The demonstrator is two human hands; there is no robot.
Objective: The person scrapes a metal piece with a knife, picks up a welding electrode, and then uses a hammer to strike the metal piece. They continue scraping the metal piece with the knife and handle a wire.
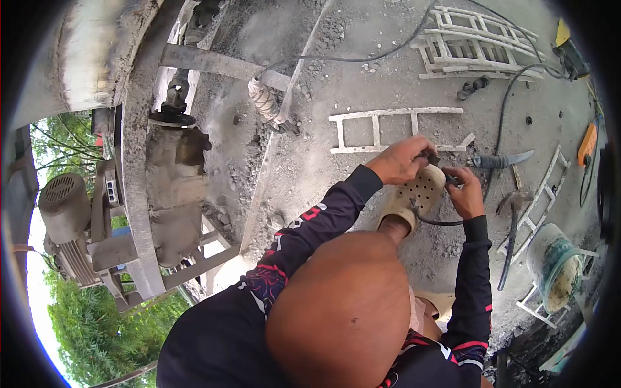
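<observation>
Above the toe of a beige clog (422, 187) with round holes, my two hands work close together. My left hand (404, 160) is closed, its fingertips pinching a small dark piece (433, 158) at the front of the clog. Across from it, my right hand (467, 193) has thumb and fingers closed on another dark piece (451, 180); I cannot tell whether the two pieces are joined. A black cable (443, 223) curves from the clog's top toward my right wrist. A bare knee (343, 304) fills the lower middle.
A ladder-like metal frame (375, 150) lies just past my hands, beside an angle grinder (490, 161). More frames (479, 45) are stacked farther off. A hammer (515, 204) and a bucket (553, 268) are at right. Machinery with a motor (68, 200) stands at left.
</observation>
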